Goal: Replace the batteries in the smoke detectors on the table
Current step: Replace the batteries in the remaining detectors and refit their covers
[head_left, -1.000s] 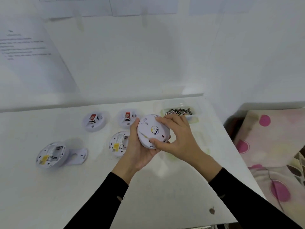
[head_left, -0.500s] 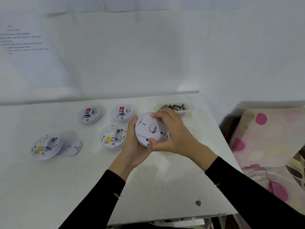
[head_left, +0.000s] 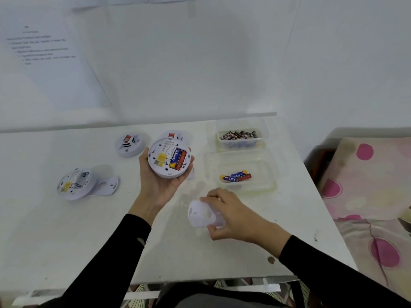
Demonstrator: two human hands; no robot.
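Observation:
My left hand [head_left: 158, 185] cradles a round white smoke detector [head_left: 170, 158] back side up, with two batteries [head_left: 177, 158] showing in its compartment. My right hand [head_left: 231, 215] grips a white back cover [head_left: 201, 215] low over the table. Two closed detectors sit at the back: one [head_left: 129, 145] in the open, the other [head_left: 175, 135] partly hidden behind the held one. An opened detector [head_left: 74, 182] without batteries lies at the left, leaning on its cover [head_left: 106, 186]. A clear tray [head_left: 241, 138] holds several batteries. A nearer clear tray [head_left: 270, 174] holds three batteries [head_left: 236, 177].
The white table [head_left: 66, 236] ends at its right edge near a pink spotted cloth [head_left: 369, 196]. Papers hang on the white wall [head_left: 44, 58] behind the table.
The cover has come off the held detector. My right hand carried the cover down toward the table while my left hand keeps the detector, its battery side now showing.

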